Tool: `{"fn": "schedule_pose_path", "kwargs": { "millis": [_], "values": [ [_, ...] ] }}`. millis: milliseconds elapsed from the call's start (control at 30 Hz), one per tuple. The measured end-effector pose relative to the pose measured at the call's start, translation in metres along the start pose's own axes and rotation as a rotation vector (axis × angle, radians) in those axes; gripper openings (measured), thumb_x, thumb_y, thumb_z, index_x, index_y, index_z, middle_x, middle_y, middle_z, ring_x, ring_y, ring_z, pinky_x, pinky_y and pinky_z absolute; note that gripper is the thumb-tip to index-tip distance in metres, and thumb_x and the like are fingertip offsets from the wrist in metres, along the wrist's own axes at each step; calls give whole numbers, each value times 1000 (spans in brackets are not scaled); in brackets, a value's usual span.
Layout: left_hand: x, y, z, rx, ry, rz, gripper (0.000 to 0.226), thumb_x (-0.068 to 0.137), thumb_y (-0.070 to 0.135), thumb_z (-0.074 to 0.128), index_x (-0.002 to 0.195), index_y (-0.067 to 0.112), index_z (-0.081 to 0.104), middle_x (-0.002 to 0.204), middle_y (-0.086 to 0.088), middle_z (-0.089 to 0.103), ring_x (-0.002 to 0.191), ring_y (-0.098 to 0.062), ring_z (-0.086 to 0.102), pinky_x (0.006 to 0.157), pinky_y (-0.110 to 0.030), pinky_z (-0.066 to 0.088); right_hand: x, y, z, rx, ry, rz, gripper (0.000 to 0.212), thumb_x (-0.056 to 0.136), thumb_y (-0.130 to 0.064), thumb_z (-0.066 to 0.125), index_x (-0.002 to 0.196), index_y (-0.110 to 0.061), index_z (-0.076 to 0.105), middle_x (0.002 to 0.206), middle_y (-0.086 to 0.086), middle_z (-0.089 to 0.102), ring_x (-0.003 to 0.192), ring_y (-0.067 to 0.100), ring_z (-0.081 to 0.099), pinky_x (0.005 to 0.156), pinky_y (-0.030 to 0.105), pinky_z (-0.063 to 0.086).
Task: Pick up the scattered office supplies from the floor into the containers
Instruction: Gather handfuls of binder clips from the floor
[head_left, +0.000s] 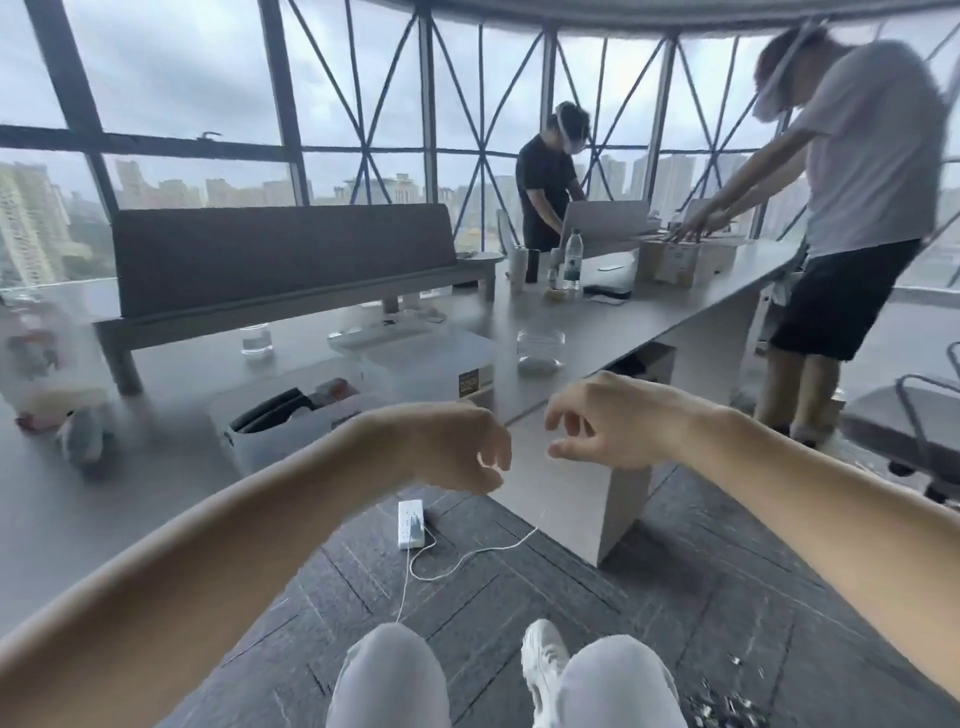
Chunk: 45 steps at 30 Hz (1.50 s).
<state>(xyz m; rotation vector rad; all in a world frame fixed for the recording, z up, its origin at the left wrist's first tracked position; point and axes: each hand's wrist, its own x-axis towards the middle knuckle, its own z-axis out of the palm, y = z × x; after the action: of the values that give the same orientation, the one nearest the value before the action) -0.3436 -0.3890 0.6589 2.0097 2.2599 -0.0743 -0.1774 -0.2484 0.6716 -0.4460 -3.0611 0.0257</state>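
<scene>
Hovering beside the desk (670, 309): I read left hand (460, 447) curled, contents unclear; right hand (610, 421) loosely curled, empty.

the table (675, 312) top is smooth, matt grey. on it, the clear jar (540, 349) is glossy, glass or plastic i cannot tell; the storage bin (431, 358) is frosted plastic, the divider panel (280, 254) matt, felt-like cloth, the cardboard box (670, 262) dull brown. below the table lie rough woven carpet (649, 597), a glossy white plastic power strip (410, 524) and shiny small scraps (727, 706).
</scene>
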Motion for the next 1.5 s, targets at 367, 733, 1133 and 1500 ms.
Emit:
{"fn": "schedule_pose_path", "kwargs": {
  "millis": [367,733,1133,1500],
  "values": [
    [5,167,105,-14,-128,227,25,89,38,56,110,30,69,107,11,69,97,-12,63,81,-28,52,-219,-3,79,29,-147,548,33,92,-49,61,115,-25,64,106,-6,63,89,14,57,74,30,42],
    [38,261,233,53,-235,250,36,84,26,52,116,15,64,114,-7,68,102,-29,64,86,-38,55,-364,4,220,309,-65,908,28,94,-39,57,115,-21,63,109,0,64,98,25,61,81,39,52],
    [146,291,416,135,-392,302,32,91,27,52,121,15,53,116,-8,56,102,-31,57,86,-43,51,-364,95,396,463,-156,1038,28,98,-35,51,122,-24,61,117,2,60,105,28,60,86,42,51],
    [277,293,609,-215,-696,-13,32,92,37,47,115,18,57,113,-5,63,99,-27,59,87,-39,52,-336,221,591,657,-402,1155,15,96,-35,51,100,-27,63,105,1,65,90,24,61,80,41,54]
  ]
}}
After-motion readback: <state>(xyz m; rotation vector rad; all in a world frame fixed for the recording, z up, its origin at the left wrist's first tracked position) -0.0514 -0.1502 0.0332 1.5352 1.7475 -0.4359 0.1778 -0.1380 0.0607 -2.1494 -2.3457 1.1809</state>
